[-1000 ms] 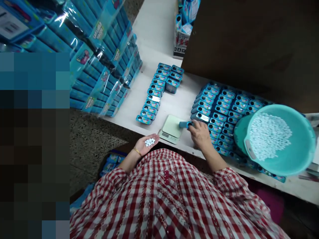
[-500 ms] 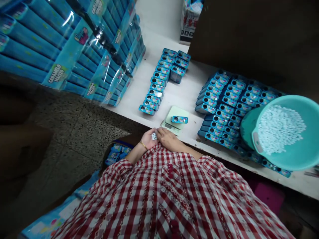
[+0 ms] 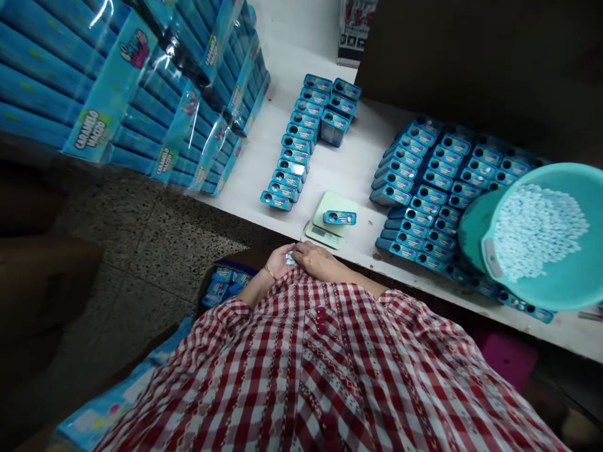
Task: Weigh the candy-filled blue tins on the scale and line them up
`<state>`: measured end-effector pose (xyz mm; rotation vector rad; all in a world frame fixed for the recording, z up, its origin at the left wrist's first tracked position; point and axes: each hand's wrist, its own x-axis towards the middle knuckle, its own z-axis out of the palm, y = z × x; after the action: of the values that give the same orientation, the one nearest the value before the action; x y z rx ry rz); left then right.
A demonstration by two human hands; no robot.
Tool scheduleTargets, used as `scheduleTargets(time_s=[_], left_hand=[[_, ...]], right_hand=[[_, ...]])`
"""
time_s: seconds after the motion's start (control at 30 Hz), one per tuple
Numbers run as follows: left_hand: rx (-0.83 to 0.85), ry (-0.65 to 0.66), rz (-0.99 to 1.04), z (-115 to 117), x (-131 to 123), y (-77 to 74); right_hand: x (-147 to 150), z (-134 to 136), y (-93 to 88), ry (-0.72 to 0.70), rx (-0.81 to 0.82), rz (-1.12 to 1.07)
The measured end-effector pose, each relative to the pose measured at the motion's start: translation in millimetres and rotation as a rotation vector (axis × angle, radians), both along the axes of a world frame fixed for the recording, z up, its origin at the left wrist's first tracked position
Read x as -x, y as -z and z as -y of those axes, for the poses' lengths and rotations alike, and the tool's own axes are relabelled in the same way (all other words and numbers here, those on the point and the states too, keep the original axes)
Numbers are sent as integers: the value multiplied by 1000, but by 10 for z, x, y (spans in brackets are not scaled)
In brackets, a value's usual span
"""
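- my left hand (image 3: 279, 261) is cupped palm up at the near edge of the bench (image 3: 358, 154), closed around a small heap of white candies (image 3: 291, 258); only a few show, so i cannot count them.
- my right hand (image 3: 320, 258) lies over the left, fingers curled against it; i cannot tell if it grips any candies itself.
- one blue tin (image 3: 340, 218) lies flat on the scale (image 3: 327, 231), just beyond my hands.
- my hands sit at the bench edge above the floor (image 3: 164, 270), so a loose finger could let candies drop.
- a wrist or sleeve knocking the scale could shift the tin and upset the reading.
- the teal basin (image 3: 541, 235) tilts at the right end, over the tins; a bump could spill its pile (image 3: 539, 232) among them.
- i count two hands, one bangle (image 3: 270, 272), one basin and one scale.
- the long row (image 3: 291, 150) left of the scale has about a dozen tins, and the short row (image 3: 340, 110) at its far end about three.
- the block (image 3: 419, 182) on the right holds dozens, too packed to count.
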<state>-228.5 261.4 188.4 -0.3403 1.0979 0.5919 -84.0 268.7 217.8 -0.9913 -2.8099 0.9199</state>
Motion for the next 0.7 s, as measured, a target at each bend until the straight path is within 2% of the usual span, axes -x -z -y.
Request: scheduleTargets(time_s=[0.13,0.27,0.53,0.7], left_hand=[[5,-1,8,7,-18,-19],[-2,-23,31,-47,-105,-103],[-131,-82,92,-420,-451,-247],[-183,-114,72,-587,-656,-340]], right_hand=[[-19,17,11,56,30,14],[-81,-12,15,107,92,-34],[-387,-298,-52,266,68,-129],[-597,-444,-57,414,4,-170]])
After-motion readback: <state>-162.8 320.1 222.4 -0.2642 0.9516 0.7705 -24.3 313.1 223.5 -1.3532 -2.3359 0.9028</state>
